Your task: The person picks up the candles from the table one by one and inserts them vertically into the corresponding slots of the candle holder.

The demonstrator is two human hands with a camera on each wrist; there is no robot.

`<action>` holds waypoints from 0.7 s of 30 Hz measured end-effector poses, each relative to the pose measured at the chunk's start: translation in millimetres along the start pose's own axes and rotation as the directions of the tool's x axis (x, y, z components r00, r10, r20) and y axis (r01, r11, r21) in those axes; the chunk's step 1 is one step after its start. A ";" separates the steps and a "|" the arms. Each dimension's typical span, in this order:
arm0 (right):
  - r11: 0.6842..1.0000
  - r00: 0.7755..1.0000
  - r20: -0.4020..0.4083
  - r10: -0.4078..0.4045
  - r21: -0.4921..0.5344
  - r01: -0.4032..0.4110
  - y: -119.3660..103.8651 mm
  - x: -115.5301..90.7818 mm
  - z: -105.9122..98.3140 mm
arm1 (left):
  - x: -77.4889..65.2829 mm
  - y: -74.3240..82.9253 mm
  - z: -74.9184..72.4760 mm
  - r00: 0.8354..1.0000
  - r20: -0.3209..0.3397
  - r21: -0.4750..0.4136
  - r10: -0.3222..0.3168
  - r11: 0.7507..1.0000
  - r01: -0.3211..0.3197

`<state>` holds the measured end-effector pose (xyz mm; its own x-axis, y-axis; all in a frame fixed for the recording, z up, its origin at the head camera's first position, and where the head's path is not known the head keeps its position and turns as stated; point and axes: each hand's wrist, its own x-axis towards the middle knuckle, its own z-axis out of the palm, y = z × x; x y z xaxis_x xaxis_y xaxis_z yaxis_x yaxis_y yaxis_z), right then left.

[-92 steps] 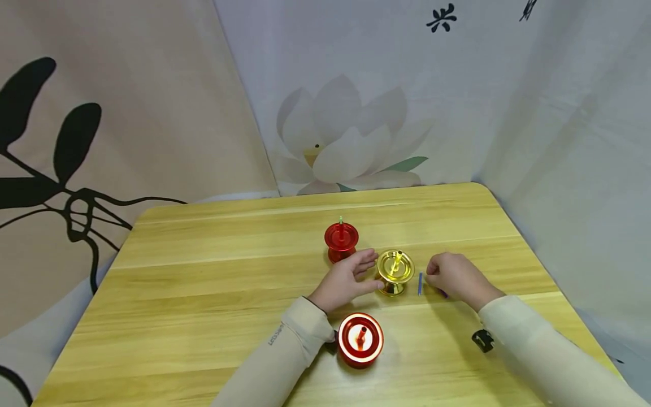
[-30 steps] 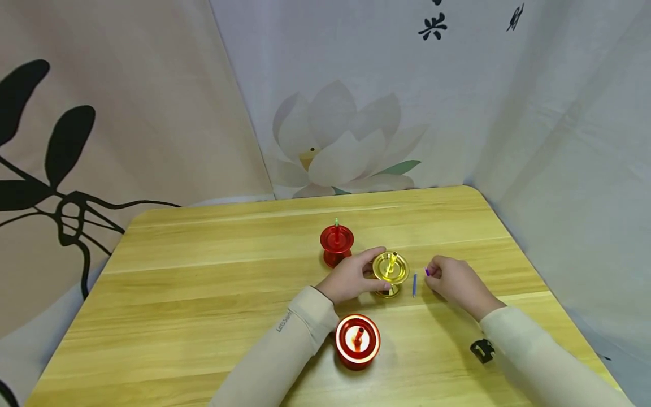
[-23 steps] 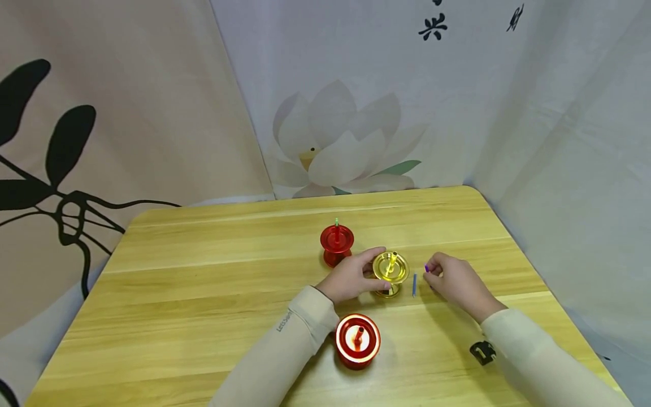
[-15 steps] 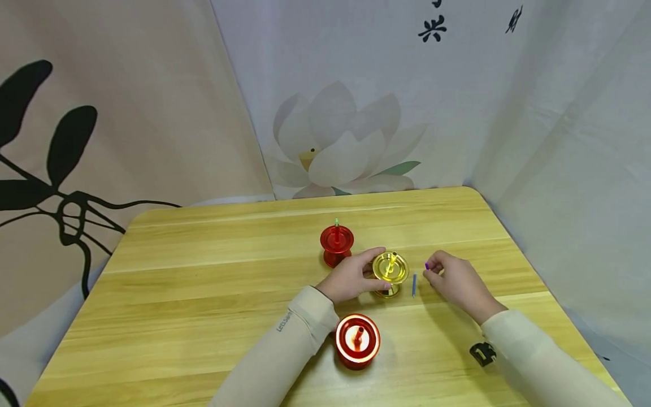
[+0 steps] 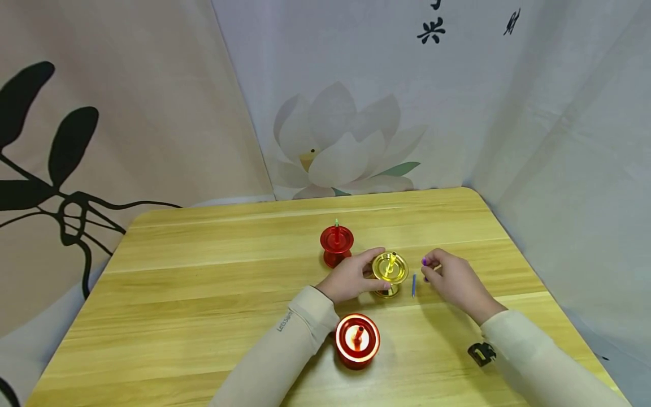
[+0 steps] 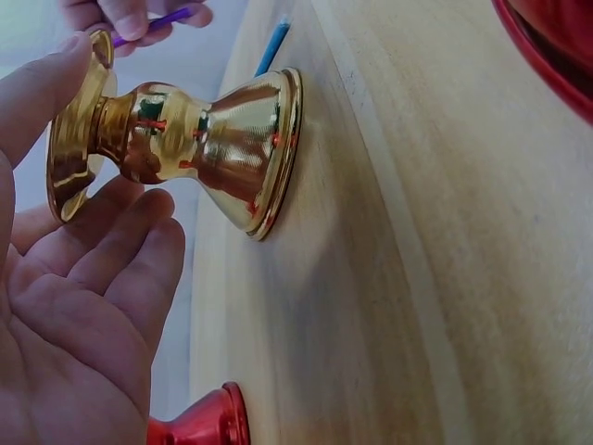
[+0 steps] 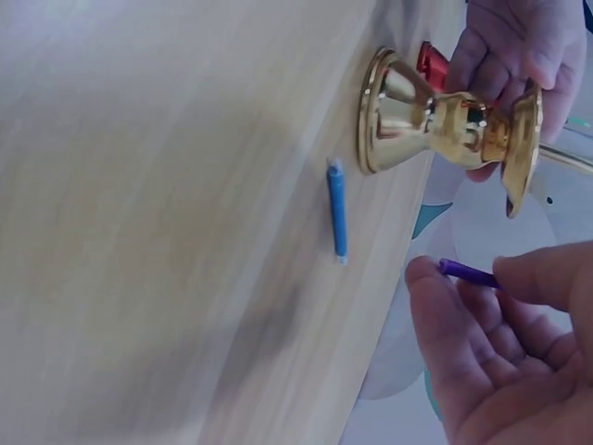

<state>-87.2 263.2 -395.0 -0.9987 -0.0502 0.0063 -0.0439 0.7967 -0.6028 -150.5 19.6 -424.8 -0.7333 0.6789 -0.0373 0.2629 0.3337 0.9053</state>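
A gold candlestick (image 5: 390,270) with a bare central spike stands upright on the table. My left hand (image 5: 348,280) holds its dish from the left, thumb on the near rim and fingers around the far side. In my right hand (image 5: 455,282), just to the right of it, a thin purple candle (image 7: 471,273) is pinched between thumb and fingertips above the table. In the right wrist view a blue candle (image 7: 337,213) lies on the wood by the gold base. Behind the left hand is a red candlestick (image 5: 337,249) with a small green candle (image 5: 337,222) on top.
A second red candlestick (image 5: 357,347), with a bright ring of light on it, stands close to the left forearm at the front. A small black object (image 5: 481,354) is at the right sleeve. The wooden table (image 5: 203,282) meets hanging printed cloth at its back and sides.
Since the oldest frame my left hand has closed in around the gold candlestick's dish. My right hand has raised the purple candle off the table and is turning it in its fingers.
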 end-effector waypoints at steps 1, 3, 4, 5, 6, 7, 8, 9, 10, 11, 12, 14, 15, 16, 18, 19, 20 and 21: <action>1.000 1.000 -0.005 -0.001 0.009 0.001 -0.9 -0.1 -0.3 | 0.0 0.3 -0.2 1.000 0.001 -0.001 0.004 1.000 -0.004; 1.000 1.000 -0.018 -0.010 0.028 0.011 -3.0 -0.4 -1.1 | 0.0 0.9 -0.5 1.000 0.005 -0.001 0.009 1.000 -0.009; 0.999 1.000 -0.023 -0.016 0.037 0.017 -4.5 -0.6 -1.5 | 0.0 1.2 -0.5 1.000 0.007 -0.003 0.010 1.000 -0.010; 0.999 0.999 -0.029 -0.021 0.044 0.022 -5.9 -0.7 -1.8 | 0.0 1.5 -0.6 1.000 0.008 -0.001 0.009 1.000 -0.009; 0.998 0.999 -0.033 -0.029 0.051 0.030 -7.2 -0.8 -2.0 | 0.1 1.6 -0.5 1.000 0.009 0.002 0.008 1.000 -0.008; 0.998 0.999 -0.038 -0.034 0.054 0.036 -8.6 -0.7 -2.2 | 0.0 1.5 -0.4 1.000 0.009 0.004 0.006 1.000 -0.006; 0.998 0.998 -0.042 -0.037 0.058 0.040 -10.3 -0.8 -2.4 | -0.1 1.5 -0.3 1.000 0.009 0.006 0.004 1.000 -0.004; 0.997 0.998 -0.045 -0.038 0.063 0.041 -11.9 -0.9 -2.5 | -0.1 1.4 -0.2 1.000 0.009 0.004 0.003 1.000 -0.003; 0.997 0.998 -0.047 -0.036 0.064 0.039 -13.3 -1.0 -2.6 | -0.1 1.3 -0.1 1.000 0.007 0.006 0.002 1.000 -0.002; 0.997 0.998 -0.049 -0.033 0.066 0.036 -14.6 -1.3 -2.7 | 0.0 1.1 0.0 1.000 0.007 0.010 0.001 1.000 -0.001; 0.997 0.998 -0.052 -0.029 0.070 0.032 -15.9 -1.6 -2.9 | 0.0 1.0 0.1 1.000 0.007 0.011 0.000 1.000 -0.001; 0.996 0.998 -0.056 -0.024 0.081 0.028 -19.1 -2.4 -3.5 | 0.2 0.9 0.0 1.000 0.007 0.011 0.001 1.000 -0.001; 0.996 0.998 -0.058 -0.024 0.085 0.029 -20.4 -2.7 -3.7 | 0.3 0.9 -0.1 1.000 0.008 0.014 0.000 1.000 -0.001; 0.995 0.998 -0.060 -0.024 0.091 0.030 -21.6 -3.0 -4.0 | 0.4 0.9 -0.1 1.000 0.009 0.017 0.001 1.000 -0.001; 0.994 0.997 -0.065 -0.027 0.100 0.033 -24.0 -3.5 -4.6 | 0.6 0.8 -0.1 1.000 0.011 0.022 0.001 1.000 -0.002; 0.994 0.997 -0.068 -0.030 0.104 0.037 -25.1 -3.8 -5.0 | 0.6 0.7 -0.1 1.000 0.011 0.026 0.002 1.000 -0.002; 0.993 0.997 -0.069 -0.032 0.109 0.040 -26.2 -4.0 -5.3 | 0.7 0.6 -0.2 1.000 0.010 0.031 0.001 1.000 -0.001; 0.993 0.997 -0.071 -0.035 0.113 0.043 -27.4 -4.2 -5.5 | 0.6 0.6 -0.4 1.000 0.011 0.035 0.000 0.999 0.000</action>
<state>-81.9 244.9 -374.1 -0.9958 -0.0349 0.0841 -0.0834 0.7205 -0.6884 -151.0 20.0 -424.2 -0.7267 0.6857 -0.0421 0.2847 0.3563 0.8899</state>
